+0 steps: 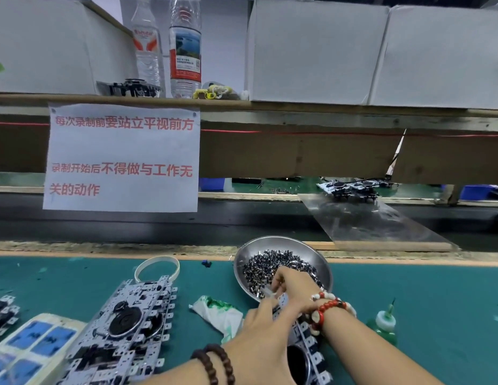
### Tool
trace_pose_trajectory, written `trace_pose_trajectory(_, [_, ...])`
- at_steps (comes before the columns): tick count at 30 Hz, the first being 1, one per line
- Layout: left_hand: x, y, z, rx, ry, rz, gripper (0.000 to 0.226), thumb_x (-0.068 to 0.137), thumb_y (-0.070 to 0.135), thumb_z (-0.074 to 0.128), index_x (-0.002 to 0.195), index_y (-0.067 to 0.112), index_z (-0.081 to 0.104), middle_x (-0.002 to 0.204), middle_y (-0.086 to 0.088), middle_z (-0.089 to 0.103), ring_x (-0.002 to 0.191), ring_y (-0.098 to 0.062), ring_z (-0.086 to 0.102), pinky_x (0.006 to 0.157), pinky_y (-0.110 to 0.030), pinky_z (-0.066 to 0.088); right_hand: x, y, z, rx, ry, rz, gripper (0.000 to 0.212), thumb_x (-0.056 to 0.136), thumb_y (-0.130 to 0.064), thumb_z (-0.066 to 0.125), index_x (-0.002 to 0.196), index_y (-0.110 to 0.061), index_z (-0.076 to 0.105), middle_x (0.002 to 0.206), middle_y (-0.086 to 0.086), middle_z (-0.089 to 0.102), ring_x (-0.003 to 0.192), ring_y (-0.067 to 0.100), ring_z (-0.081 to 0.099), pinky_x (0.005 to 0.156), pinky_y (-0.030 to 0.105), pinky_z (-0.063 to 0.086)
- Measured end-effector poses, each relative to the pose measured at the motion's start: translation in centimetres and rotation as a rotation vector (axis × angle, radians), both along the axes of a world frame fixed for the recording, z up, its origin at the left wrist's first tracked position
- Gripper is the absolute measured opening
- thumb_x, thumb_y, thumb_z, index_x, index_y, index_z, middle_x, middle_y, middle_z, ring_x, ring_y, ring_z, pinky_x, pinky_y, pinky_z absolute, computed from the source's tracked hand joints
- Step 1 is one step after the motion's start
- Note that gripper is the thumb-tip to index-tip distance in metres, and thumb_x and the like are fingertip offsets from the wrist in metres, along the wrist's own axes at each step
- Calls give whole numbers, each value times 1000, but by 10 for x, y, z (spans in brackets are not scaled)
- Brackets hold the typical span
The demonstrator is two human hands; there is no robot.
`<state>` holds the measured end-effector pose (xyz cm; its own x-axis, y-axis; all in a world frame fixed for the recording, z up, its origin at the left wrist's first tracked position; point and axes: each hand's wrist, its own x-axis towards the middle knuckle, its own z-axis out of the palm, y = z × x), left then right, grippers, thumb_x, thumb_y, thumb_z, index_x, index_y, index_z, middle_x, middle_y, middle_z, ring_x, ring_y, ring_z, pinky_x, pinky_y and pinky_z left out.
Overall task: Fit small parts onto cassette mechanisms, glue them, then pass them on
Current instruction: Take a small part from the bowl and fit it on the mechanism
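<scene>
- The right hand (291,284), low and right of centre, reaches into the near edge of a steel dish (284,243); its fingers curl down among the small dark parts (273,266) heaped there, but whether they pinch one cannot be told.
- The left hand (266,333), just below it, grips a stack of cassette mechanisms (306,343) that runs off the bottom of the frame; the right wrist, with red and white beads, crosses over that stack.
- A crumpled white cloth stained green (217,312) lies just left of the left hand on the green mat (409,287).
- A green glue bottle (384,325) with a thin nozzle stands at lower right, apart from the hands.
- A second stack of cassette mechanisms (131,323) lies at lower left, its far end overlapping a white ring (157,266); white sheets with blue squares (34,345) are beside it.
- Beyond the mat runs a dark belt (159,226); at right a clear plate (375,223) slopes across it, with another mechanism (350,188) at its far end.
- A paper notice (121,158) in red reads "每次录制前要站立平视前方" and "录制开始后不得做与工作无关的动作".
- On the shelf above stand two water bottles (185,48) with red labels, between white boxes (314,51).
</scene>
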<state>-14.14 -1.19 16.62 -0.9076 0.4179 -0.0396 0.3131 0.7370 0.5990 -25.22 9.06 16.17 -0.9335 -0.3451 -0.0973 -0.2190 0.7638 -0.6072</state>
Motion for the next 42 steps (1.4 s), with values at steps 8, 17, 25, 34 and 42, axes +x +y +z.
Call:
trace_pose_trajectory(8, [3, 2, -2, -21, -90, 42, 125, 66, 48, 78, 119, 57, -35, 149, 5, 9, 138, -15, 12, 113, -38, 16, 0, 12, -1, -164, 112, -108, 12, 92, -15, 56, 100, -10, 63, 99, 3, 63, 81, 5, 51, 60, 2, 37])
trace_pose_trajectory(17, [6, 20, -1, -244, -115, 101, 137, 59, 57, 77, 140, 34, -30, 150, 3, 9, 137, -23, 11, 113, -39, 19, 19, 29, 3, -227, 184, -263, 17, 88, -19, 62, 72, -21, 56, 71, -5, 60, 59, 0, 53, 48, 3, 36])
trace_pose_trajectory(25, [2, 33, -14, -460, -141, 108, 130, 60, 63, 73, 141, 37, -24, 148, 8, 5, 138, -15, 6, 107, -53, 20, 22, 29, 7, -36, 153, -258, 8, 88, -22, 62, 82, -18, 59, 81, -3, 57, 71, 8, 51, 70, 20, 44])
trace_pose_trajectory(34, [0, 27, -16, -379, -90, 153, 128, 59, 71, 67, 140, 38, -26, 151, 13, 0, 140, -16, 4, 115, -41, 17, 25, 32, -2, -98, 243, -243, 8, 88, -17, 60, 82, -21, 60, 85, -3, 63, 74, 9, 50, 69, 17, 41])
trace_pose_trajectory(42, [7, 22, -18, -288, -118, 138, 133, 53, 70, 72, 143, 36, -21, 150, 15, -1, 139, -14, 0, 115, -44, 17, 26, 31, -3, -145, 248, -256, 6, 85, -19, 63, 80, -23, 63, 87, 2, 70, 79, 12, 63, 75, 20, 48])
